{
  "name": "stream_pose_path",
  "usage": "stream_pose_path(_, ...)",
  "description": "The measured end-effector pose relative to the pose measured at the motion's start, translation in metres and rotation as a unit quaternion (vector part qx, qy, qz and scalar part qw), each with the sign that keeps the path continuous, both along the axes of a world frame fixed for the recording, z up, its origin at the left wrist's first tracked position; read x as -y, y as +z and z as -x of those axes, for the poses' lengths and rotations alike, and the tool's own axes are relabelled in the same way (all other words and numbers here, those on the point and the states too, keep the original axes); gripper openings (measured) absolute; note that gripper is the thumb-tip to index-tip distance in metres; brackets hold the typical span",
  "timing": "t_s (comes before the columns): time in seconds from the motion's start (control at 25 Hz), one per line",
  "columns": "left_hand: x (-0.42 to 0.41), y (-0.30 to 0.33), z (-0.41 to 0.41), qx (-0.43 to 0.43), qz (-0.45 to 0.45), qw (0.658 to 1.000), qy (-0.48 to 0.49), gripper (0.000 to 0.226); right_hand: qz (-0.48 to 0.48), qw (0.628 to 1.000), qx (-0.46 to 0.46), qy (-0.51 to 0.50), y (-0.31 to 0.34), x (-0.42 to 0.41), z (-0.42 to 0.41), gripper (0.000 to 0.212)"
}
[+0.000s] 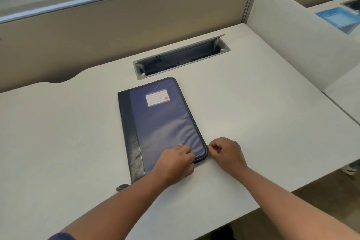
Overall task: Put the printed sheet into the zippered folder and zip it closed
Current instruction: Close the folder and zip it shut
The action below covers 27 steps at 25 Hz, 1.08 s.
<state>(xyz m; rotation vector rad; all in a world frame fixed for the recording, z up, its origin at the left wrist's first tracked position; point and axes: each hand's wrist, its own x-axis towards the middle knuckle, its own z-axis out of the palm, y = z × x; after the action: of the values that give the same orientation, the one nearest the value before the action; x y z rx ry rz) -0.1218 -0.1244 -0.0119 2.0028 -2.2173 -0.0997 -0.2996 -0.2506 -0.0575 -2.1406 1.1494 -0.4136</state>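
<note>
A dark blue zippered folder (pixel 159 121) with a black spine and a white label lies flat and closed on the white desk (pixel 68 132). My left hand (pixel 175 161) rests on its near right corner, fingers curled down onto the cover. My right hand (pixel 226 152) sits just off that same corner, thumb and fingers pinched together at the folder's edge where the zipper runs; the pull itself is too small to make out. No printed sheet shows anywhere. A small dark tab (pixel 121 187) sticks out at the folder's near left corner.
An open cable tray (pixel 181 58) is set into the desk behind the folder. Beige partition panels (pixel 116 25) close off the back, and a white divider (pixel 292 35) stands at the right. The desk's front edge runs close on the right side.
</note>
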Motion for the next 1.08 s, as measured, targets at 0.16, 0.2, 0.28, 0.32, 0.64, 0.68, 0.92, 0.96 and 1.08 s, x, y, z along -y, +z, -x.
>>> stream_pose_path(0.16, 0.007, -0.003, 0.0, -0.009, 0.002, 1.0, -0.013, 0.019, 0.001, 0.999, -0.024, 0.041, 0.001, 0.029, -0.011, 0.013)
stream_pose_path(0.2, 0.008, -0.004, 0.0, -0.008, 0.001, 1.0, -0.021, 0.019, 0.006, 0.998, -0.03, 0.054, 0.002, 0.035, -0.015, 0.013)
stream_pose_path(0.28, 0.009, -0.006, -0.002, -0.006, 0.001, 0.999, -0.032, 0.019, 0.013, 0.997, -0.032, 0.072, 0.002, 0.044, -0.023, 0.013)
stream_pose_path(0.32, 0.009, -0.006, -0.002, -0.008, 0.0, 0.999, -0.034, 0.018, 0.014, 0.996, -0.031, 0.077, 0.002, 0.048, -0.028, 0.013)
stream_pose_path(0.64, 0.023, -0.001, -0.012, -0.017, -0.036, 0.998, -0.046, 0.028, -0.039, 0.999, -0.03, 0.009, 0.004, 0.061, -0.057, 0.011)
stream_pose_path(0.68, 0.032, 0.001, -0.016, -0.038, -0.044, 0.998, -0.008, 0.033, -0.07, 0.997, -0.02, -0.026, 0.005, 0.058, -0.055, 0.009)
stream_pose_path(0.92, 0.115, 0.014, -0.04, -0.165, -0.112, 0.972, 0.122, 0.035, -0.182, 0.978, -0.035, -0.092, 0.014, 0.03, -0.034, 0.024)
stream_pose_path(0.96, 0.127, 0.015, -0.041, -0.163, -0.143, 0.967, 0.136, 0.037, -0.191, 0.977, -0.046, -0.082, 0.017, 0.026, -0.034, 0.03)
stream_pose_path(1.08, 0.156, 0.017, -0.036, -0.088, -0.227, 0.957, 0.157, 0.033, -0.187, 0.977, -0.083, -0.067, 0.019, 0.021, -0.037, 0.045)
